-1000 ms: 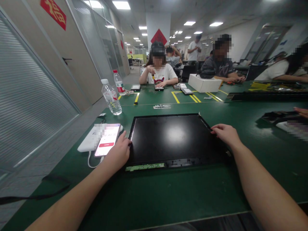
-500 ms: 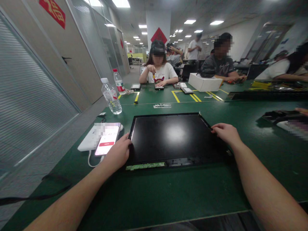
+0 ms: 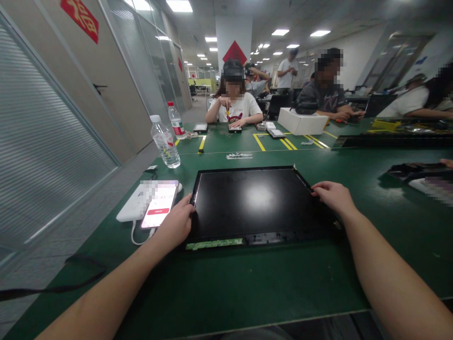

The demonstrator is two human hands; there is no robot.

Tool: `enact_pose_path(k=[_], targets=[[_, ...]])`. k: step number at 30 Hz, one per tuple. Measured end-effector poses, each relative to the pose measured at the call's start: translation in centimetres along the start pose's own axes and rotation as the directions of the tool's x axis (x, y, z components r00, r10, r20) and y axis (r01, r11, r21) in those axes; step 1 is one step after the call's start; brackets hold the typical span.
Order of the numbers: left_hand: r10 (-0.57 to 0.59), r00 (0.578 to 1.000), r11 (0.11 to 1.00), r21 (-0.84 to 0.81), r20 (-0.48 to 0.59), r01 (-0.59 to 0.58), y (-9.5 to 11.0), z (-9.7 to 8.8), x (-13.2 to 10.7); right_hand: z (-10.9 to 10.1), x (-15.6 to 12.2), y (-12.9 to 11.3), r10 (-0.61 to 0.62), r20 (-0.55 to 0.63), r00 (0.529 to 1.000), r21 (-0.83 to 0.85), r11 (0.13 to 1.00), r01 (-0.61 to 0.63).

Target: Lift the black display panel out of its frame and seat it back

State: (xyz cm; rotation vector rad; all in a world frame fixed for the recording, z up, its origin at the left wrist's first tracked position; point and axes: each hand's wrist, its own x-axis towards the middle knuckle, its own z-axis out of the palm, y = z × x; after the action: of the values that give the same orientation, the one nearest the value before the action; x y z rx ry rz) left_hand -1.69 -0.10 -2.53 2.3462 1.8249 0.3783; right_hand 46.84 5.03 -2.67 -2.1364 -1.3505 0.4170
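Note:
A black display panel (image 3: 244,203) in a dark frame lies flat on the green table in front of me. Along its near edge runs a narrow green circuit board (image 3: 214,244). My left hand (image 3: 180,218) grips the panel's left edge, the fingers curled at the rim. At the right edge, my right hand (image 3: 332,196) pinches the frame between thumb and fingers. Both undersides of the grips are hidden. Just left of my left hand is a phone (image 3: 160,205) with a lit screen, resting partly on a white box-like device (image 3: 129,208).
Two water bottles (image 3: 165,144) stand at the back left. Small scraps (image 3: 239,155) lie beyond the panel. Across the table (image 3: 226,293), a person (image 3: 233,101) handles a small drive-like part. A white box (image 3: 302,121) sits farther right. Dark parts (image 3: 406,172) lie at the right.
Both hands stay on the panel's edges, and the panel has not visibly moved. The whole view has shifted only slightly.

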Motion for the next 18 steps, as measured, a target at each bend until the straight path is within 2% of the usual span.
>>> enact_pose_path(k=[11, 18], targets=[[-0.070, 0.998, 0.993, 0.097, 0.004, 0.070, 0.8, -0.2, -0.1, 0.0, -0.2, 0.0, -0.009, -0.007, 1.000, 0.033, 0.999, 0.009], [-0.094, 0.995, 0.994, 0.057, 0.045, 0.091, 0.9, -0.2, 0.2, -0.1, 0.2, 0.4, -0.011, -0.119, 0.993, -0.071, 0.997, 0.003]])
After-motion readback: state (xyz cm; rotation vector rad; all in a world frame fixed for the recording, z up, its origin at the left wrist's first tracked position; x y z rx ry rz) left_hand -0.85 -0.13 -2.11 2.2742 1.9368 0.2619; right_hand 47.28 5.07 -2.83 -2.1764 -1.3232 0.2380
